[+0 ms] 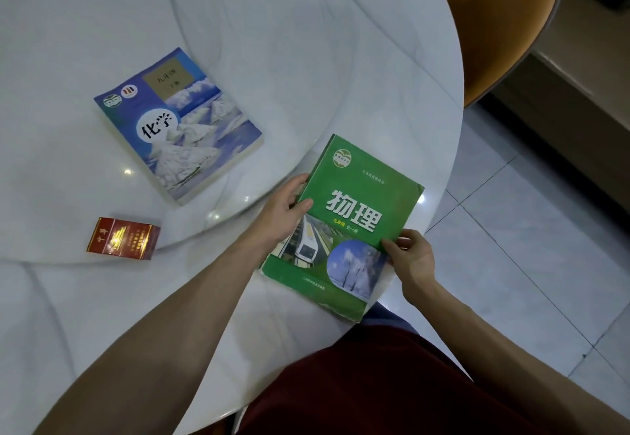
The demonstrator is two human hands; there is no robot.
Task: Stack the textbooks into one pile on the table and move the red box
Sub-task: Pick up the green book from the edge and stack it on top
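Textbooks first: in the head view, the green textbook [344, 226] lies in the lower centre of the frame, near the table's [306, 42] curved right-hand edge, with its near corner jutting slightly past the rim. The left hand [284, 209] grips its left edge, thumb on the cover and fingers curled toward the spine side. The right hand [410, 257] pinches the lower right edge, thumb on the cover; the fingers beneath are hidden. Whether the book is lifted or flat on the surface I cannot tell.

The blue textbook [179, 124] lies flat at centre left on a raised round part of the tabletop, well apart from the green one. The red box [123, 238] stands at lower left, near the blue book's near corner and untouched.

Stacking looks to be the step in hand, at its beginning. The next move probably calls for carrying the green book up and left, squaring it over the blue cover and setting it down. Moving the box would remain.
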